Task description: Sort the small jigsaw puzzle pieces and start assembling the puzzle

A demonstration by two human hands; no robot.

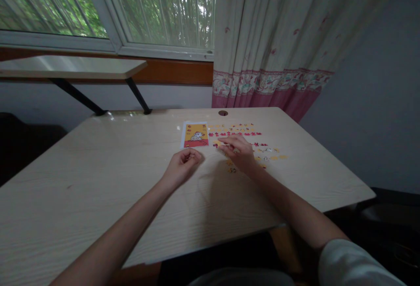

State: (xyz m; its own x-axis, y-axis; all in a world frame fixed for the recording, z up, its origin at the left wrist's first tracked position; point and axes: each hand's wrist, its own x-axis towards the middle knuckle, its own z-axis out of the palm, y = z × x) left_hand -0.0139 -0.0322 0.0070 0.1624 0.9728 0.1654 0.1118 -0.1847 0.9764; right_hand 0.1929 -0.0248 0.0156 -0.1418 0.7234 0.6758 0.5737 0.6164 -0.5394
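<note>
Pale tabletop [138, 207]: jigsaw pieces [240, 134] lie in rows right of the picture card [197, 135], around the right hand [240, 149]; whether it or the curled left hand [183, 163] grips anything, I cannot tell; light fingertip pinch advised

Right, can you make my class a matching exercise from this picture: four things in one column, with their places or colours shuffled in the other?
1. Left hand
2. Right hand
3. Picture card
4. Curtain

A. Pale above, pink along the bottom
B. Over the jigsaw pieces
C. Yellow and red, with a white animal
D. By the card's near edge

Pairs: 1-D, 2-B, 3-C, 4-A
</note>
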